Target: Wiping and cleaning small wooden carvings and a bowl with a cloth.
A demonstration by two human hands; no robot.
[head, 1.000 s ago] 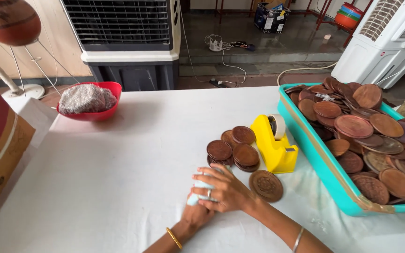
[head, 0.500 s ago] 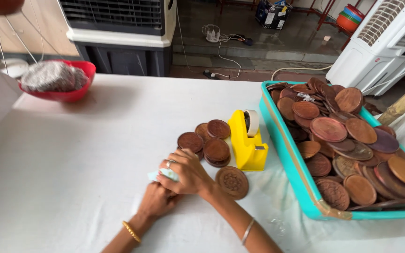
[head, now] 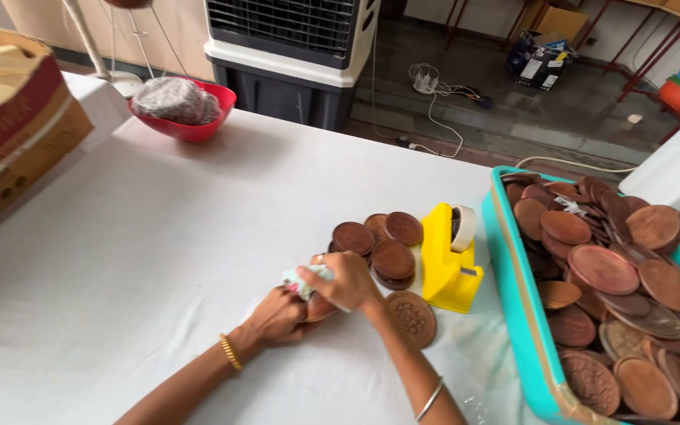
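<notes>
Head camera shows your two hands close together on the white table (head: 159, 236). Your left hand (head: 281, 315) holds a brown disc (head: 318, 305) from below, and your right hand (head: 344, 279) pinches a small pale cloth (head: 302, 277), perhaps paper, on top of it. Just right lies an embossed disc (head: 412, 316), then the yellow tape dispenser (head: 446, 260). The teal tray (head: 513, 299) of discs stands far right.

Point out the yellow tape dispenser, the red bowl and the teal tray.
yellow tape dispenser (head: 444, 264): head view, on its body.
red bowl (head: 198, 130): head view, on its front wall.
teal tray (head: 513, 295): head view, on its left rim.
</notes>
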